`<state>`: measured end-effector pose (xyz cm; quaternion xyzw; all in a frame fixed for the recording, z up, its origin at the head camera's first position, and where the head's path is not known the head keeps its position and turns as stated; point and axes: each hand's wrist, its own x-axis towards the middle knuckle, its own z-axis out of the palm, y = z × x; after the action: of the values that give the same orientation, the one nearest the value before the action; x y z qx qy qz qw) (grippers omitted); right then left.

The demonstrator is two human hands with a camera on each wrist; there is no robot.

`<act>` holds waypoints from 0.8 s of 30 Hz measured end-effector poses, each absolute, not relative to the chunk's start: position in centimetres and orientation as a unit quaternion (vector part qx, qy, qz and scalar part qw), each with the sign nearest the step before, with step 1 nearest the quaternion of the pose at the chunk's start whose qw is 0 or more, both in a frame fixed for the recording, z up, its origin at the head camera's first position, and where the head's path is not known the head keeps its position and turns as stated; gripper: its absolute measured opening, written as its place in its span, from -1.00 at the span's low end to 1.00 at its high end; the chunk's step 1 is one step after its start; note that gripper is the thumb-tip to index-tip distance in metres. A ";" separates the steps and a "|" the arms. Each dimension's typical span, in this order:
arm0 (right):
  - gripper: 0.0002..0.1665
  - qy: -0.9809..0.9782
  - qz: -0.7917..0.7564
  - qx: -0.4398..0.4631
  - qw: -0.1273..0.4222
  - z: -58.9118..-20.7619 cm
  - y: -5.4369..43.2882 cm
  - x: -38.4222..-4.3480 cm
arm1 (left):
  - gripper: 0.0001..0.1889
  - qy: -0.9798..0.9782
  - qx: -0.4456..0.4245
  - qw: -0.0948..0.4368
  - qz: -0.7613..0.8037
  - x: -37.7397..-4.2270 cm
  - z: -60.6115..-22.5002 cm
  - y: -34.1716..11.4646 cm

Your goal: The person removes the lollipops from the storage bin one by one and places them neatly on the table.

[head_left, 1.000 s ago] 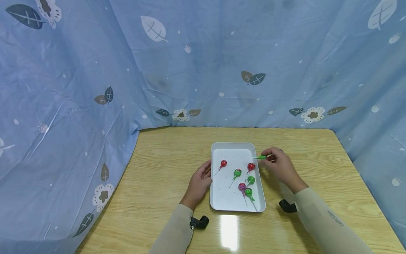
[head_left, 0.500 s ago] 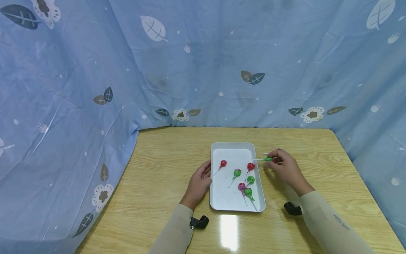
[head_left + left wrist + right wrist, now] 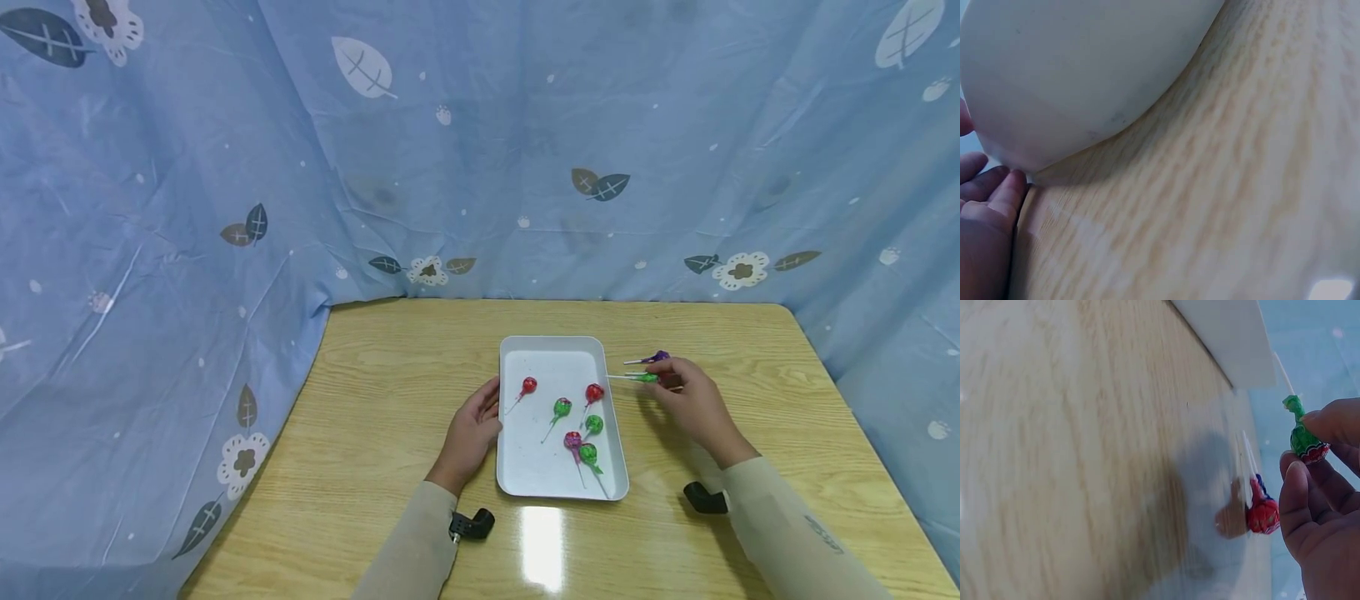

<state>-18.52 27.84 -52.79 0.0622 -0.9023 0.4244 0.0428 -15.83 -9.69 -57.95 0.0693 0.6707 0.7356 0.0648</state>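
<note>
The right hand point(image 3: 695, 406) pinches a green lollipop point(image 3: 1301, 439) beside the white tray point(image 3: 531, 472). The left hand point(image 3: 467, 435), fingers extended, touches the tray's left side.

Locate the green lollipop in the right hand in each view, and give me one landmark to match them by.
Head: right of centre, below mid-height; the green lollipop is pinched by the right hand.
Left wrist: not in the picture.
Right wrist: upper right; the green lollipop is between thumb and fingers.
Shared landmark: the white tray, upper left in left wrist, top in right wrist.
</note>
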 end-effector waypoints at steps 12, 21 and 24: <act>-0.72 -0.905 0.418 0.057 0.050 -53.5 29.3 -17.9 | -0.20 0.669 0.076 0.063 0.737 -15.8 -58.2 -9.7; -0.68 -0.909 0.413 0.047 0.024 -54.3 30.4 -17.9 | -0.21 0.676 0.077 0.061 0.730 -15.7 -57.8 -9.7; -0.68 -0.908 0.415 0.043 0.016 -54.5 30.7 -18.0 | -0.21 0.677 0.076 0.062 0.729 -15.7 -57.8 -9.7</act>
<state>-17.97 30.68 -54.53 0.0430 -0.9084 0.4155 0.0159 -15.74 -9.74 -57.75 0.0763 0.6775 0.7289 0.0620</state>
